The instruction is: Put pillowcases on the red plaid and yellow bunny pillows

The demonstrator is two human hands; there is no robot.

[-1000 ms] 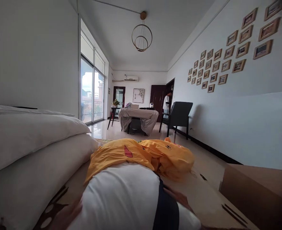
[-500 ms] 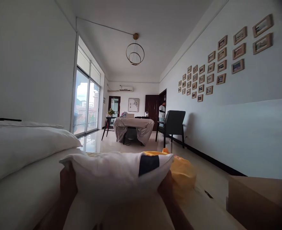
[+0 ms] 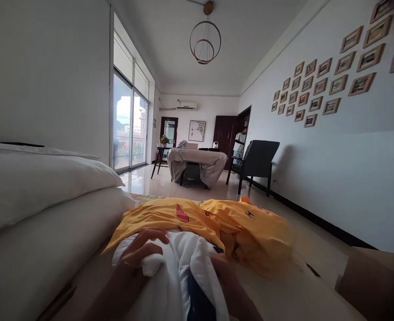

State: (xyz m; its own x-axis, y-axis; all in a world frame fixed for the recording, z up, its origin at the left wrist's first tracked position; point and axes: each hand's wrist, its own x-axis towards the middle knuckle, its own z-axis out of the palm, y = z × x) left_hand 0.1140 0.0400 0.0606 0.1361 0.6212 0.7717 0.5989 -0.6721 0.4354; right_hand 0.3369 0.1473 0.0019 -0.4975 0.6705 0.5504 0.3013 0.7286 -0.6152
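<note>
Half a second back the white garment was held up flat between both hands; now it's bunched down low at 6 o'clock, and the view has swung so the yellow clothes show again. Left hand point(image 3: 139, 252) is curled over a wad of the white garment point(image 3: 180, 263), fingers closed on the cloth. Right hand point(image 3: 225, 278) grips the other side, by the dark blue patch point(image 3: 198, 303), fingers mostly hidden in the folds. Yellow clothes point(image 3: 217, 220) lie just beyond at 12 o'clock, touching the white cloth. White bedding point(image 3: 39, 187) is piled at 9 o'clock. A cardboard box point(image 3: 377, 285) sits at 4 o'clock. Far off stand a draped table point(image 3: 200, 160) and a dark armchair point(image 3: 259, 156).
</note>
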